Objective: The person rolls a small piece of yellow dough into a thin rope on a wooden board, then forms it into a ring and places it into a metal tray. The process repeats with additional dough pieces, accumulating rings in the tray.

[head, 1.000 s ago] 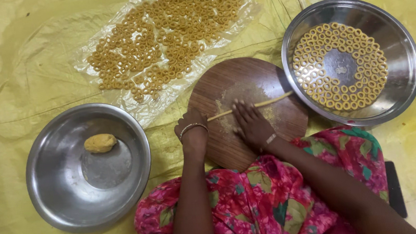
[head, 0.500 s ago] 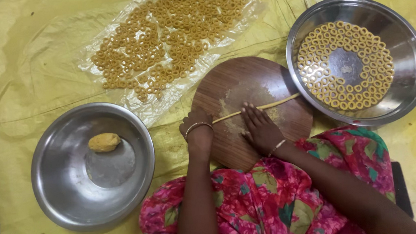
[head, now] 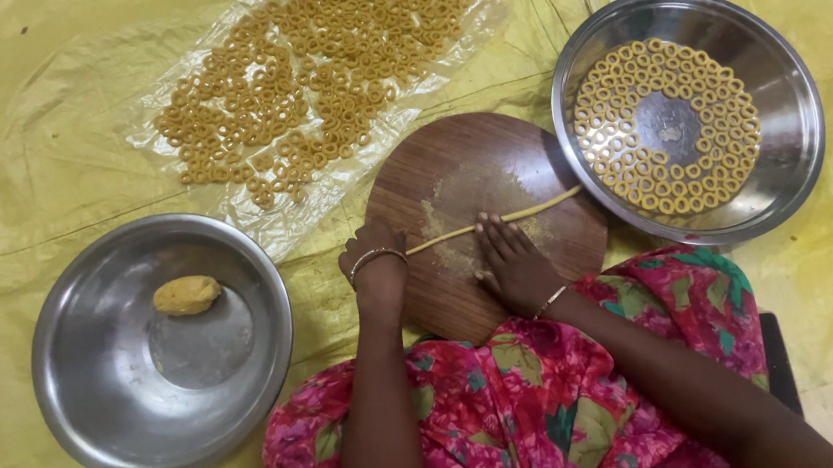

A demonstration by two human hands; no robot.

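A long thin rope of yellow dough [head: 535, 207] lies across a round wooden board [head: 476, 164]. My right hand [head: 507, 262] rests flat on the rope near its middle, fingers spread. My left hand [head: 372, 256] presses on the rope's left end at the board's edge, fingers curled under and hidden. A bracelet circles each wrist. My lap in red and green flowered cloth [head: 531, 395] meets the board's near edge.
A steel bowl [head: 101, 412] at lower left holds one dough lump [head: 186, 295]. A steel plate [head: 785, 81] at upper right carries several dough rings in circles. Many more rings lie on a clear plastic sheet [head: 235, 220] above the board, on a yellow ground sheet [head: 25, 118].
The dough rope has lengthened and thinned under both hands. My right hand slid a little along it. The view shifted slightly to the left.
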